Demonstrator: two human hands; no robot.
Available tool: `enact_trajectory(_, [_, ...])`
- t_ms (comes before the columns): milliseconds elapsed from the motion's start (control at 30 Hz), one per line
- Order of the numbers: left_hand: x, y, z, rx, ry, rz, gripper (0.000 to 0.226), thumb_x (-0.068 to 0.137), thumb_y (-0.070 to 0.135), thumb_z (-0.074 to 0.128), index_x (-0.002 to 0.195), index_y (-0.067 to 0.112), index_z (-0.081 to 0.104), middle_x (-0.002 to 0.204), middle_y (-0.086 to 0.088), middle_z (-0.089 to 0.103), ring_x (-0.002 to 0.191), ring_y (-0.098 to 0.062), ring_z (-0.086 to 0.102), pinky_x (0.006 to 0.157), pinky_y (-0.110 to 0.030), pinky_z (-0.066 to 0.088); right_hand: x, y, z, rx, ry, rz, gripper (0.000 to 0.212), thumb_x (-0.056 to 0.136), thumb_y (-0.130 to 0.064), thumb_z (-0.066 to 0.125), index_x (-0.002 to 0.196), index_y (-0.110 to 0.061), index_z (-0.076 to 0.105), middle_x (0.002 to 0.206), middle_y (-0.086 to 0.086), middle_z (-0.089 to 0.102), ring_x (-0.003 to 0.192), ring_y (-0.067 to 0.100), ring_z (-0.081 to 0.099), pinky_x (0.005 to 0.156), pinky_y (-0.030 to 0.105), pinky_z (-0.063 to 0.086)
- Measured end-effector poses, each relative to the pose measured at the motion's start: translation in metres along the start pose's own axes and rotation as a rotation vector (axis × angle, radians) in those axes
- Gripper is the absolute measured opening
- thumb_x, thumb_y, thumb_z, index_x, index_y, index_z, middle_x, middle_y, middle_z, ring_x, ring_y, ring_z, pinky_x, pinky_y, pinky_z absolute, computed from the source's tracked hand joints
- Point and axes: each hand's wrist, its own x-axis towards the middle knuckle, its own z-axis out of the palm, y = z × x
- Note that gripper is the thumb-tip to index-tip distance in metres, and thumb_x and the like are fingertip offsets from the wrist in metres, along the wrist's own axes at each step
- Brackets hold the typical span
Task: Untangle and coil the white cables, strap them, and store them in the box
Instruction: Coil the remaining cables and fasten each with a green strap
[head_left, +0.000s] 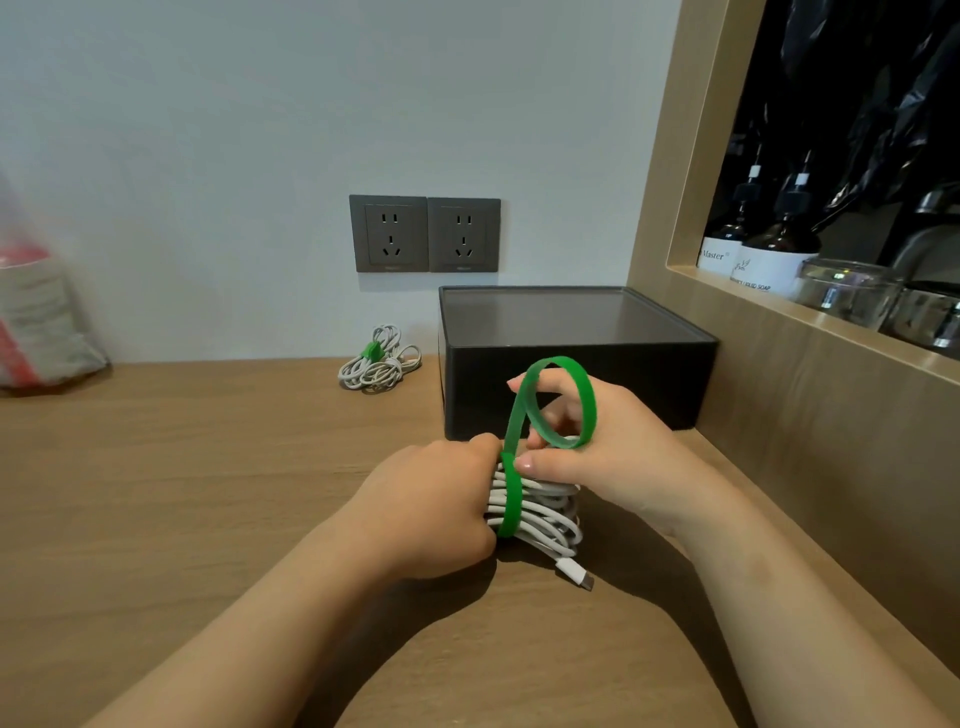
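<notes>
A coiled white cable (540, 512) stands on the wooden desk (208, 493) in front of the black box (571, 374). My left hand (431, 512) grips the coil from its left side. A green strap (511, 493) wraps once round the coil, and its free end arcs up in a loop over my right hand (597, 447), whose thumb and fingers pinch the strap at the top of the coil. A white USB plug sticks out below the coil. The box has a dark lid on it.
A second coiled white cable (376, 361) with a green strap lies by the wall, left of the box. Two grey wall sockets (425, 234) sit above it. A blurred red and white bag (36, 312) stands at far left. Bottles and glass jars fill the right-hand niche (810, 270).
</notes>
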Motion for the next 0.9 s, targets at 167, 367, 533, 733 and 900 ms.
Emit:
enact_trajectory(167, [0.001, 0.000, 0.000, -0.008, -0.007, -0.012, 0.036, 0.083, 0.028, 0.061, 0.114, 0.026, 0.041, 0.091, 0.010, 0.054, 0.079, -0.008, 0.050, 0.062, -0.019, 0.039, 0.000, -0.002, 0.007, -0.056, 0.125, -0.068, 0.052, 0.075, -0.026, 0.074, 0.120, -0.037, 0.049, 0.083, -0.017, 0.065, 0.083, -0.003, 0.062, 0.067, 0.004, 0.045])
enact_trajectory(367, [0.002, -0.001, 0.002, 0.008, -0.006, -0.017, 0.033, 0.082, 0.030, 0.061, 0.106, 0.028, 0.038, 0.100, 0.005, 0.058, 0.082, -0.010, 0.051, 0.067, -0.024, 0.043, -0.002, -0.004, 0.007, -0.176, -0.028, -0.025, 0.070, 0.077, -0.022, 0.072, 0.136, -0.035, 0.037, 0.110, -0.016, 0.057, 0.105, 0.004, 0.054, 0.088, 0.022, 0.051])
enact_trajectory(533, [0.003, -0.001, 0.002, 0.028, -0.005, -0.012, 0.029, 0.083, 0.028, 0.061, 0.099, 0.027, 0.036, 0.083, 0.010, 0.048, 0.067, -0.006, 0.044, 0.057, -0.016, 0.036, -0.002, -0.006, 0.006, -0.241, -0.058, -0.031, 0.068, 0.078, -0.024, 0.071, 0.130, -0.048, 0.034, 0.107, -0.018, 0.043, 0.109, 0.004, 0.040, 0.092, 0.028, 0.046])
enact_trajectory(733, [0.003, -0.003, 0.003, 0.002, -0.026, -0.019, 0.032, 0.082, 0.027, 0.061, 0.109, 0.024, 0.044, 0.082, 0.011, 0.049, 0.070, -0.006, 0.048, 0.058, -0.015, 0.040, -0.003, -0.006, 0.009, -0.148, 0.010, -0.124, 0.059, 0.083, -0.006, 0.064, 0.120, -0.045, 0.043, 0.097, -0.019, 0.056, 0.100, -0.001, 0.051, 0.078, 0.009, 0.046])
enact_trajectory(900, [0.004, -0.001, 0.002, 0.013, 0.003, -0.026, 0.038, 0.082, 0.030, 0.062, 0.112, 0.025, 0.040, 0.088, 0.012, 0.049, 0.074, -0.007, 0.044, 0.054, -0.015, 0.033, 0.003, 0.001, 0.016, -0.120, 0.125, -0.100, 0.046, 0.086, -0.008, 0.062, 0.124, -0.031, 0.050, 0.095, -0.024, 0.053, 0.093, -0.004, 0.055, 0.077, 0.010, 0.048])
